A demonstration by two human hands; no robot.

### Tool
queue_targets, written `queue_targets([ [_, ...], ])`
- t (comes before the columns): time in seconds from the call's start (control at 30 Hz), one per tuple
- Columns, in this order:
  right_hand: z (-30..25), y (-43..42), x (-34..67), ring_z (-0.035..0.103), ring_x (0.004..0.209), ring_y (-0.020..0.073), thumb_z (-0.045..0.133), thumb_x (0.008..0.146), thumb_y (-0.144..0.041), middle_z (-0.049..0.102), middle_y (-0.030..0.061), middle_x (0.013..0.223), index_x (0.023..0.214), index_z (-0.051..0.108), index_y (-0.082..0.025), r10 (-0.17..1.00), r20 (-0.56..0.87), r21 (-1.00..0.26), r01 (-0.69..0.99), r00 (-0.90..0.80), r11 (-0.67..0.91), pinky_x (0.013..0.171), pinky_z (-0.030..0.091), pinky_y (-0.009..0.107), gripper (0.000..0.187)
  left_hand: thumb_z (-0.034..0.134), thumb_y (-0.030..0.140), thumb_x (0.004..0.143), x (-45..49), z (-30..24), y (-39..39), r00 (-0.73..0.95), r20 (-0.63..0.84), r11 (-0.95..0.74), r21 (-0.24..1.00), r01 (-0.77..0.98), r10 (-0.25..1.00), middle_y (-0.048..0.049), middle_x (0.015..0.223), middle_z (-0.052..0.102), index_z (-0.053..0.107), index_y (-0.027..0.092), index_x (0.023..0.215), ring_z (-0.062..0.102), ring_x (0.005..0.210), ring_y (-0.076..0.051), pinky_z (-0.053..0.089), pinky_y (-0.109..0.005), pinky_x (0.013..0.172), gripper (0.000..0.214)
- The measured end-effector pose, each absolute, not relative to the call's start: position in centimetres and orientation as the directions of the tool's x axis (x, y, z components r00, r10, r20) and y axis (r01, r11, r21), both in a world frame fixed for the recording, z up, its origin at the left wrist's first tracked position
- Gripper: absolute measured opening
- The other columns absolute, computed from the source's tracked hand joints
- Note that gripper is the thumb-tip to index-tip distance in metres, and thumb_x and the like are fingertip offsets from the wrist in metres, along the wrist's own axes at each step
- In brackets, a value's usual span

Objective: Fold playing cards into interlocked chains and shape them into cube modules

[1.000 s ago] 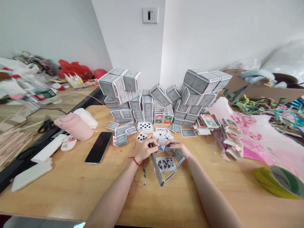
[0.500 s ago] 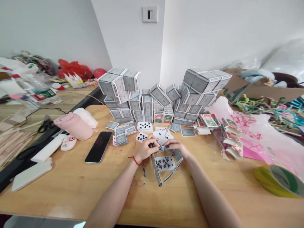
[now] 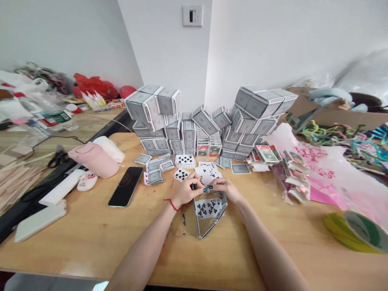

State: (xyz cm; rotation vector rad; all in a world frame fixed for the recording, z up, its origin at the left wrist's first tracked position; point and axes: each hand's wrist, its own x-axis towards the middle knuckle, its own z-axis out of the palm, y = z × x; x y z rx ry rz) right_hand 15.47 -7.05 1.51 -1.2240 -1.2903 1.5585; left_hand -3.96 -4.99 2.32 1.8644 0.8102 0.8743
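Observation:
My left hand (image 3: pixel 187 191) and my right hand (image 3: pixel 222 187) meet at the middle of the wooden table (image 3: pixel 91 238), fingers pinched together on the top edge of a folded playing-card piece (image 3: pixel 209 214). The piece is an open triangular frame of grey-backed cards with a ten of clubs face showing inside. Its point rests on the table toward me. Loose face-up cards (image 3: pixel 207 172) lie just beyond my fingers. A red string circles my left wrist.
A wall of stacked grey card cubes (image 3: pixel 194 121) stands behind. A black phone (image 3: pixel 126 187), pink pouch (image 3: pixel 94 159) and white cases lie left. Pink plastic bag (image 3: pixel 330 169), card packs (image 3: pixel 266 153) and a green tape roll (image 3: pixel 357 232) lie right. Scissors (image 3: pixel 59 157) sit far left.
Both hands stayed pinched on the card frame. The frame has narrowed and tilted, its sides pulled closer together, with the ten of clubs card standing more upright.

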Motion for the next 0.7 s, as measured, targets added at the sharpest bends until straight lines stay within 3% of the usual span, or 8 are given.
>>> queue_targets([
  [0.23,1.5,-7.1,15.3,0.039,0.044,0.0075,0.067,0.061,-0.032,0.058,-0.001,0.055,0.064,0.067,-0.015,0.947,-0.208,-0.978,0.023,-0.244,-0.208,0.042,0.027,0.022,0.017,0.061,0.029,0.072,-3.7,2.3,-5.2,0.536,0.25,-0.405,0.894,0.191,0.806,-0.0016,0.076,0.045,0.06,0.015,0.063,0.046,0.077,-0.015,0.038,-0.028,0.075,0.017],
  [0.43,0.9,-6.9,15.5,0.04,0.043,0.0078,0.067,0.061,-0.032,0.057,-0.0009,0.054,0.068,0.068,-0.015,0.947,-0.23,-0.971,-0.009,-0.223,-0.238,0.042,0.027,0.022,0.018,0.062,0.033,0.067,-4.3,2.8,-4.8,0.623,0.296,-0.422,0.905,0.06,0.724,-0.0046,0.087,0.049,0.056,0.016,0.08,0.047,0.088,-0.02,0.037,-0.033,0.084,0.022],
  [0.7,0.9,-6.9,15.7,0.041,0.044,0.0081,0.066,0.062,-0.032,0.058,-0.0004,0.054,0.064,0.064,-0.015,0.95,-0.242,-0.967,-0.031,-0.198,-0.253,0.042,0.026,0.022,0.017,0.062,0.025,0.068,-4.9,2.7,-4.3,0.612,0.28,-0.396,0.916,0.059,0.739,-0.0078,0.094,0.053,0.055,0.015,0.067,0.052,0.093,-0.022,0.037,-0.036,0.086,0.012],
])
